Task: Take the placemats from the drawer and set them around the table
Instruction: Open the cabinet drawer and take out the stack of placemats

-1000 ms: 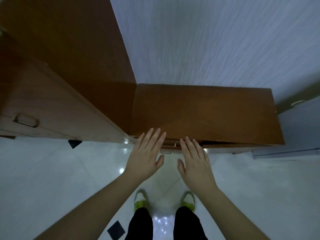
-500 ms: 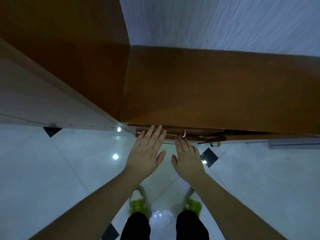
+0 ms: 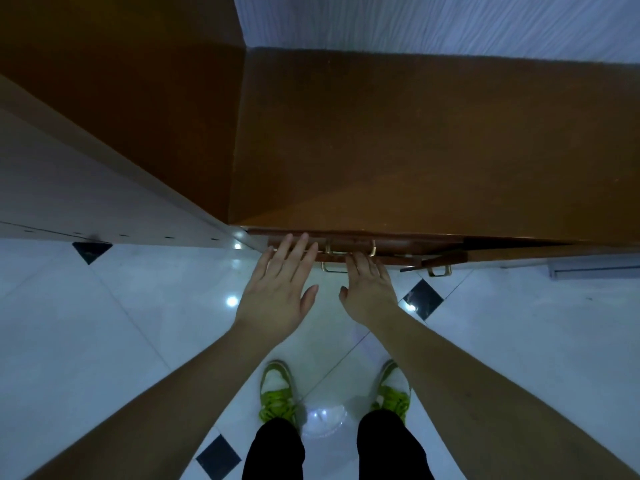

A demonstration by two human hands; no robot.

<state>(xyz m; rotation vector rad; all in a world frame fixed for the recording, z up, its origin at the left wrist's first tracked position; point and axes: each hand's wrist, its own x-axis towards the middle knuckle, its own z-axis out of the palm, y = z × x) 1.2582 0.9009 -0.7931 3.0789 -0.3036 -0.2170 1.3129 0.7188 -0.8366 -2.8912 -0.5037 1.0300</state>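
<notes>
I look straight down the front of a brown wooden cabinet [image 3: 415, 150]. Its drawer fronts [image 3: 391, 252] show as thin strips under the top edge, each with a brass handle [image 3: 349, 247]. My left hand [image 3: 280, 285] is spread flat, its fingertips over the top drawer front left of the handle. My right hand [image 3: 369, 289] reaches beside it, its fingertips at the lower brass handle [image 3: 334, 268], fingers bent a little. Both hands hold nothing. No placemats are in view.
A taller wooden cupboard [image 3: 104, 133] stands to the left, meeting the cabinet at a corner. A cabinet door [image 3: 436, 261] at the right hangs ajar with its own handle. Below lies a glossy white tiled floor [image 3: 104, 341] with black diamond insets, and my green shoes [image 3: 277, 393].
I have stepped closer to the cabinet, which fills more of the view. Both hands have moved forward to the drawer fronts and handles.
</notes>
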